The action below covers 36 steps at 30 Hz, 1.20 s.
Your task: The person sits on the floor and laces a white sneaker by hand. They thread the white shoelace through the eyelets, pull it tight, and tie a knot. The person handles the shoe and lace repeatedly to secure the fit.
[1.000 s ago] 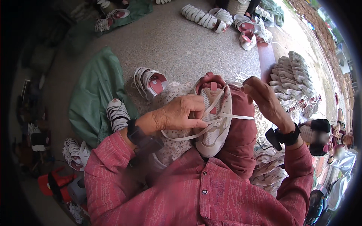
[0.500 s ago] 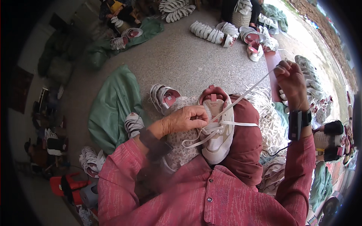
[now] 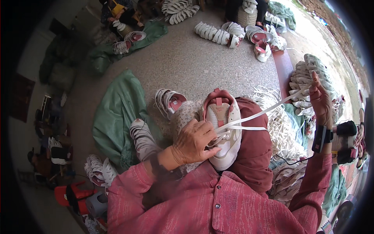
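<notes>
A white and beige sneaker with a pink lining lies across my lap, toe toward me. My left hand is closed at its lacing, with thumb and fingers pinching loops of the lace. From the eyelets a white shoelace runs up to the right, drawn out long to my right hand. That hand holds the lace at the base of its raised fingers, well away from the shoe. A second lace length lies loose across my right thigh.
A heap of white laces lies beside my right leg. Rows of shoe uppers stand on the floor ahead, with more uppers stacked at the right. A green cloth sack lies at the left. Other people sit at the far side.
My right hand has moved farther right and slightly lower, drawing the lace out longer. My left hand has shifted lower over the lacing and closed on the loops there.
</notes>
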Each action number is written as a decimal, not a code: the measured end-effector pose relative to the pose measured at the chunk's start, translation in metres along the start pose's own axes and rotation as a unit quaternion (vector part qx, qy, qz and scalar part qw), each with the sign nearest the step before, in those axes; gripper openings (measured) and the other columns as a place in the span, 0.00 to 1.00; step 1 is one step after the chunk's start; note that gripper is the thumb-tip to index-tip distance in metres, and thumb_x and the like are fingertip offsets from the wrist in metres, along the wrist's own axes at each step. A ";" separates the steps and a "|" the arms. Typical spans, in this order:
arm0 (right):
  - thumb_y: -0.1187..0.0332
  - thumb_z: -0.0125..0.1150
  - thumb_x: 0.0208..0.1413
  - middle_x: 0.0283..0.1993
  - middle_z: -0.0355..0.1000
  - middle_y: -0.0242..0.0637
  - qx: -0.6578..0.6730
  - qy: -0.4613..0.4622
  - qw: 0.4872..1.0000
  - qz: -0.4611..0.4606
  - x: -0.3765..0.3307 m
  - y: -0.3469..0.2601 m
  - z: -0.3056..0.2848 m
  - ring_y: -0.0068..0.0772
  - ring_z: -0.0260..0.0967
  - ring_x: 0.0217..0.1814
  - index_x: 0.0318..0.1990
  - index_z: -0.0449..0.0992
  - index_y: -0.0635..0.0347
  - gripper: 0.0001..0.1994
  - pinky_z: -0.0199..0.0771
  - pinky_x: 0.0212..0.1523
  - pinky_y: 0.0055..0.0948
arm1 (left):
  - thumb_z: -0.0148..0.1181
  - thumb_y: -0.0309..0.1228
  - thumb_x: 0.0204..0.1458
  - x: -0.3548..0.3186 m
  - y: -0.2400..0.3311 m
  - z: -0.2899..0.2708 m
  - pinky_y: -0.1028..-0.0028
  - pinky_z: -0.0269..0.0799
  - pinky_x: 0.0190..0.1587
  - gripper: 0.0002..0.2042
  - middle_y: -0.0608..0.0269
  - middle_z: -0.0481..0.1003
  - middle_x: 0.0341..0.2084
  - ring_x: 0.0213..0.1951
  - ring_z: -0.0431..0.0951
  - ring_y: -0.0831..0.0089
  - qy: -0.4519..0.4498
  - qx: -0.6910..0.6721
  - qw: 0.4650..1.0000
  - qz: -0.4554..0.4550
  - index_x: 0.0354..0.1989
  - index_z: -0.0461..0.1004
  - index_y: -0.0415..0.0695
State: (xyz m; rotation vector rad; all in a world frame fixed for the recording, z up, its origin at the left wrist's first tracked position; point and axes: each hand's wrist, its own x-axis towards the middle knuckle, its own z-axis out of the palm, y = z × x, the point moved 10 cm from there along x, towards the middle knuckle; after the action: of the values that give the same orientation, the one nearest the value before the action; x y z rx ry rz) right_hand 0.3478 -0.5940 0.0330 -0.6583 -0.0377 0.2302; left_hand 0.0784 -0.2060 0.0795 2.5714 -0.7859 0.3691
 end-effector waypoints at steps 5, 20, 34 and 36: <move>0.77 0.50 0.67 0.57 0.74 0.44 -0.017 0.006 0.999 0.029 -0.012 0.033 0.023 0.21 0.75 0.37 0.68 0.59 0.70 0.22 0.80 0.36 0.21 | 0.69 0.32 0.40 0.007 0.007 0.003 0.66 0.64 0.38 0.12 0.64 0.69 0.29 0.35 0.72 0.65 0.032 0.056 0.998 -0.001 0.30 0.72 0.46; 0.77 0.45 0.68 0.45 0.77 0.42 0.026 0.103 0.993 0.042 0.016 0.016 -0.038 0.26 0.77 0.35 0.54 0.68 0.69 0.11 0.81 0.35 0.24 | 0.67 0.30 0.48 0.008 -0.021 -0.005 0.59 0.62 0.59 0.08 0.63 0.72 0.37 0.46 0.73 0.62 0.069 0.035 0.997 -0.025 0.36 0.77 0.47; 0.72 0.49 0.66 0.33 0.67 0.32 -0.203 -0.032 0.978 -0.034 -0.018 -0.295 -0.172 0.23 0.60 0.31 0.49 0.71 0.67 0.09 0.60 0.29 0.23 | 0.73 0.33 0.43 0.001 -0.052 0.016 0.69 0.53 0.60 0.20 0.67 0.68 0.43 0.51 0.68 0.69 -0.010 -0.314 0.948 -0.052 0.46 0.75 0.49; 0.73 0.49 0.66 0.35 0.69 0.34 -0.122 -0.053 0.991 -0.008 0.003 -0.234 -0.175 0.24 0.63 0.32 0.50 0.71 0.68 0.10 0.64 0.30 0.23 | 0.69 0.29 0.47 0.000 -0.056 0.016 0.70 0.58 0.58 0.20 0.66 0.69 0.43 0.50 0.70 0.70 -0.022 -0.331 0.938 -0.105 0.50 0.72 0.48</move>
State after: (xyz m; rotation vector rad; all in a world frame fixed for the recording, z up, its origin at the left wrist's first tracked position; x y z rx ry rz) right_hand 0.4163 -0.8787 0.0372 -0.8893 -0.1759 0.2471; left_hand 0.1128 -0.1719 0.0477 1.9972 -0.5219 -0.0273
